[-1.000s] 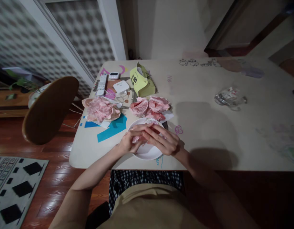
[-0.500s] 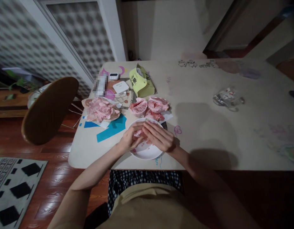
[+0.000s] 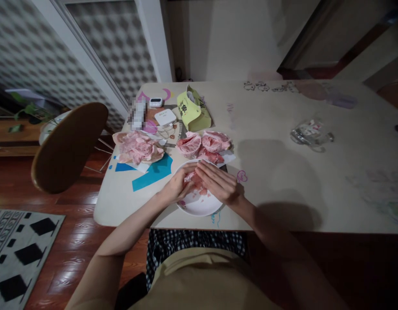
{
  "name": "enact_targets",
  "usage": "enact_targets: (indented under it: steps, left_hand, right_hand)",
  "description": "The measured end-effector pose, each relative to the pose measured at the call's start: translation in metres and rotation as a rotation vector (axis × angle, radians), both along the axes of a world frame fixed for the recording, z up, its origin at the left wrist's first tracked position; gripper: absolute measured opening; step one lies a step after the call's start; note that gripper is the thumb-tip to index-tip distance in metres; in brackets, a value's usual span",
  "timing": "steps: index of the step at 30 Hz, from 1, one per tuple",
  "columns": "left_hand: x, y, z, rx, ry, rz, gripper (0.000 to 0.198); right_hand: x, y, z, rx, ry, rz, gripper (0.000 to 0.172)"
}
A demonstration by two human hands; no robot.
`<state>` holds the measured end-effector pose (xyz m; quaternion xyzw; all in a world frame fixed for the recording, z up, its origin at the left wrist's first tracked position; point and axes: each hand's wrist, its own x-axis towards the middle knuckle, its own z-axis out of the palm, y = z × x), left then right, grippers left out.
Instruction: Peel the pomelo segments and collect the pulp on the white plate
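Over a white plate (image 3: pixel 203 209), my left hand (image 3: pixel 178 184) is closed around a piece of red pomelo (image 3: pixel 192 178). The fingers of my right hand (image 3: pixel 220 181) are pressed together, and their tips meet my left fingertips at the top of the piece. Part of the pomelo is hidden by both hands. Small bits of pink pulp lie on the plate beneath. Just behind the plate sit larger pomelo sections (image 3: pixel 215 141) with their pale pink membrane on. To the left is a heap of peeled pomelo skin (image 3: pixel 139 147).
Behind the pomelo stand a yellow-green paper visor (image 3: pixel 195 112), a white box (image 3: pixel 165 117) with a cable and a small white device (image 3: pixel 155 102). A clear plastic item (image 3: pixel 310 132) lies at the right on the table (image 3: pixel 266 125). A brown chair (image 3: pixel 69 148) stands at the left.
My hands have parted slightly over the plate, so more of the pomelo piece shows between them. The other things on the table have stayed put.
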<state>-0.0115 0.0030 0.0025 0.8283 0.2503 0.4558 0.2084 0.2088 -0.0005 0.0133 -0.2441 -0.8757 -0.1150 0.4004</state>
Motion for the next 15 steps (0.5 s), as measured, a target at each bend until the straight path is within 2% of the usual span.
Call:
enact_targets:
  steps: [4, 10, 15]
  left_hand:
    - [-0.001, 0.001, 0.000, 0.025, 0.004, 0.031, 0.034]
    - [0.004, -0.004, 0.003, 0.103, -0.116, 0.019, 0.052]
    - [0.008, -0.008, 0.006, 0.191, -0.152, 0.020, 0.049]
  right_hand:
    - [0.001, 0.002, -0.002, 0.029, -0.004, 0.013, 0.059]
    - [-0.002, -0.008, 0.009, 0.126, 0.050, 0.025, 0.050]
    - [-0.003, -0.011, 0.009, 0.144, 0.074, 0.024, 0.045]
